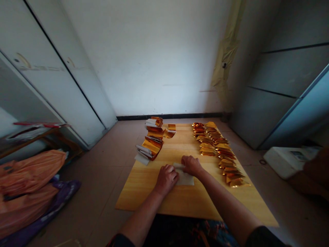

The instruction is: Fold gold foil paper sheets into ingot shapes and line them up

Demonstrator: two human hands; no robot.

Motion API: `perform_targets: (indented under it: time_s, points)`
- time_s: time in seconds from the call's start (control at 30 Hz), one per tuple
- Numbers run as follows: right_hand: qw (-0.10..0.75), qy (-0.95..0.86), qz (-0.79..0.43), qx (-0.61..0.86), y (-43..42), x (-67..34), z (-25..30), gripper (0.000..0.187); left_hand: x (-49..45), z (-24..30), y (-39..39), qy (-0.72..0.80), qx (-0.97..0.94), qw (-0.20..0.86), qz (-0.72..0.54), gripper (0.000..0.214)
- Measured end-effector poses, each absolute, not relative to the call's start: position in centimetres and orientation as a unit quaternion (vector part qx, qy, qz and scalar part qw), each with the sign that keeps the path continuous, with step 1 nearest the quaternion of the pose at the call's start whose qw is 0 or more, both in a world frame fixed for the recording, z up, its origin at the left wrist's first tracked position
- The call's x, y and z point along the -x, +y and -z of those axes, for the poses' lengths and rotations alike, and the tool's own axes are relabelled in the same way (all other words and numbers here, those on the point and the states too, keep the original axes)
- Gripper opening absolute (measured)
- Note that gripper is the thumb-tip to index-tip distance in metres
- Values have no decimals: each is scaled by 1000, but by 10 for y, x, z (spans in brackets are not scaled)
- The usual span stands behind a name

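The light wood-grain surface [144, 192] bears bunched gold foil sheets [154, 146] along its left edge, loose gold pieces [168, 134] just beside them, folded gold foil pieces [207, 139] in overlapping rows at right, and a pale paper sheet [187, 179] near the front middle.

Gold foil pieces [226, 151], off-white paper [186, 179]

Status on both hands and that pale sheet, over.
Left hand, right hand both on pale sheet. Sheet on wooden board. Gold foil pieces apart, both sides, not in the way.
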State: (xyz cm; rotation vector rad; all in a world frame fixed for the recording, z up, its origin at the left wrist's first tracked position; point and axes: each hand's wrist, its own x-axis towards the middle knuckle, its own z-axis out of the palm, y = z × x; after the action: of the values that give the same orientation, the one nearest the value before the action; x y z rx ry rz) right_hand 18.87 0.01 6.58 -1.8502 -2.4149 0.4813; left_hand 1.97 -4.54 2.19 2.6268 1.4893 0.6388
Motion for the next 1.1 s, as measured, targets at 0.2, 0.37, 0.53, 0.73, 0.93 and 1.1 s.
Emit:
perform_targets:
  time_s: [0.2, 0.37, 0.53, 0.73, 0.93, 1.1]
  points:
    - [81, -802, -136, 575, -6, -189, -63, 32, -22, -19, -43, 481, -846, 34, -230, 14]
    - [91, -864, -50, 493, -32, -195, -56, 20, -23, -17, -44, 477, -845, 18, -243, 10]
    - [115, -870, -15, 479, -55, -198, -41, 34, -25, -20, -53, 492, -842, -46, -215, 7]
    - [128, -870, -12, 475, -56, -200, -34, 32, -26, -33, -63, 516, -828, -76, -206, 14]
    - [131, -874, -7, 467, -56, -201, -33, 30, -23, -28, -61, 468, -857, -79, -200, 10]
    - [146, -881, -5, 451, -62, -210, -28, 27, -23, -24, -60, 468, -862, -66, -184, 13]
